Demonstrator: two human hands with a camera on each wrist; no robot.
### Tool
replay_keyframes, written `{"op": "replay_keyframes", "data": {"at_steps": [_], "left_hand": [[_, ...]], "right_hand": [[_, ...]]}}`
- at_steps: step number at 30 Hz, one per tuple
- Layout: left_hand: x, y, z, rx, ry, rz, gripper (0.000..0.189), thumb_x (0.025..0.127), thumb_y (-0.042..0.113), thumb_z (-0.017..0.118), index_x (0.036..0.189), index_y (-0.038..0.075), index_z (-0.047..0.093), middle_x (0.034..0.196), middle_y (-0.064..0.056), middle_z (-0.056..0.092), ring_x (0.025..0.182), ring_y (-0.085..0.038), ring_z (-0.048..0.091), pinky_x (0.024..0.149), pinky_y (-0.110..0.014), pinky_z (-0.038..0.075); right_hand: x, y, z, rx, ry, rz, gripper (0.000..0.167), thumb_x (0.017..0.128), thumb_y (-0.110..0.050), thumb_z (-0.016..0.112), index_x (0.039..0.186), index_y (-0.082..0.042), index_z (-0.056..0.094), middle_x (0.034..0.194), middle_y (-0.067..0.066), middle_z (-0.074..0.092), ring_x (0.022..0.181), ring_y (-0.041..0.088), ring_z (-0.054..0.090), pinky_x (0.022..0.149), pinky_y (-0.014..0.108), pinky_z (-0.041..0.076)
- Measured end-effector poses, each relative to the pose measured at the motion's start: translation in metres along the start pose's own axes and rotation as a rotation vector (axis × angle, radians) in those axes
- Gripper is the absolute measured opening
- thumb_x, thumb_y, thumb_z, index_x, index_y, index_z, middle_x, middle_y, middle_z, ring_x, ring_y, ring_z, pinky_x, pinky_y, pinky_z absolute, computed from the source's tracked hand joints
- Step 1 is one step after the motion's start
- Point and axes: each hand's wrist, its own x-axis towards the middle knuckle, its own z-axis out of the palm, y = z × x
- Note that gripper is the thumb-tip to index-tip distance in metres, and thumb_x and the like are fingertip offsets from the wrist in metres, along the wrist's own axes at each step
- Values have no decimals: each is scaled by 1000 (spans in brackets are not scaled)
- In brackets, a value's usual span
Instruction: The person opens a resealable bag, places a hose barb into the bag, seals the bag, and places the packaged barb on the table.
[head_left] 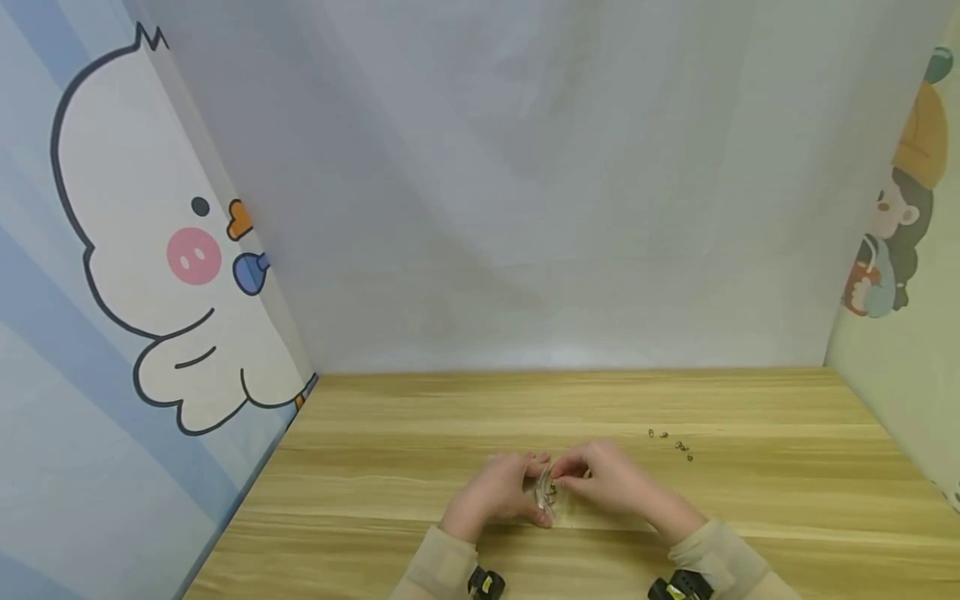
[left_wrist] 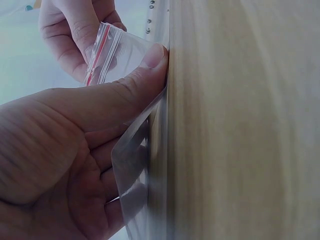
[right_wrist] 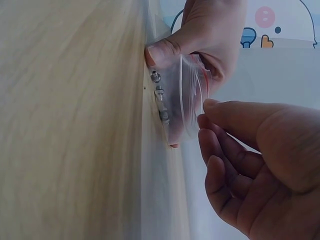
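A small clear zip bag (head_left: 543,493) with a red stripe along its mouth stands on edge between the two hands, over the table. My left hand (head_left: 491,493) holds it from the left, thumb on the near side and fingers on the far side. At the bag's mouth (right_wrist: 192,100), the thumb and index finger of my right hand (head_left: 611,479) pinch the plastic lip; its other fingers curl loosely below. Several small shiny metal pieces (right_wrist: 161,95) show low in the bag in the right wrist view.
More small metal pieces (head_left: 679,446) lie loose on the wood-grain table (head_left: 375,467), beyond my right hand. A pale grey curtain (head_left: 525,208) rises at the table's back edge. Printed cartoon panels stand at the left (head_left: 135,208) and right (head_left: 900,350).
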Motion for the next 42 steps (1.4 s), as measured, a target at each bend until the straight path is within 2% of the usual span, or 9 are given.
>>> {"op": "replay_keyframes", "data": {"at_steps": [8,14,21,30,38,42], "left_hand": [[-1,1,0,-11,4,-1,79,66,26,102,138,14,73,153,2,61,146,-29,53,124,-46,38],[-1,1,0,5,7,10,79,66,26,102,138,12,73,152,2,61,144,-28,54,123,-43,40],[0,1,2,12,11,5,79,66,26,102,138,11,72,153,2,61,145,-27,54,123,-41,40],[-1,-1,1,-5,10,6,77,66,24,102,136,8,73,154,1,60,146,-28,53,124,-42,39],[-1,-2,1,-5,8,13,75,67,23,102,135,8,74,154,2,60,146,-27,53,124,-41,39],[-2,-2,1,15,11,24,78,66,25,102,137,9,73,153,1,60,145,-27,54,123,-41,39]], "right_hand": [[-2,2,-2,17,1,27,9,96,-7,77,103,-8,82,97,-1,80,82,3,67,74,25,59],[-10,8,-14,20,26,82,9,97,-10,76,105,-7,81,97,-4,78,83,5,66,74,25,58],[-35,32,-44,-49,116,118,10,98,-11,77,106,-5,81,101,-1,79,87,7,69,76,27,59],[-74,69,-85,-122,194,223,13,98,-11,78,108,-4,81,111,10,79,101,26,73,83,31,61],[-95,83,-107,-156,233,305,15,96,-13,80,108,-4,81,107,8,79,95,19,72,80,28,60],[-100,86,-113,-165,215,321,16,96,-15,81,108,-4,80,106,8,79,94,14,71,81,27,59]]}}
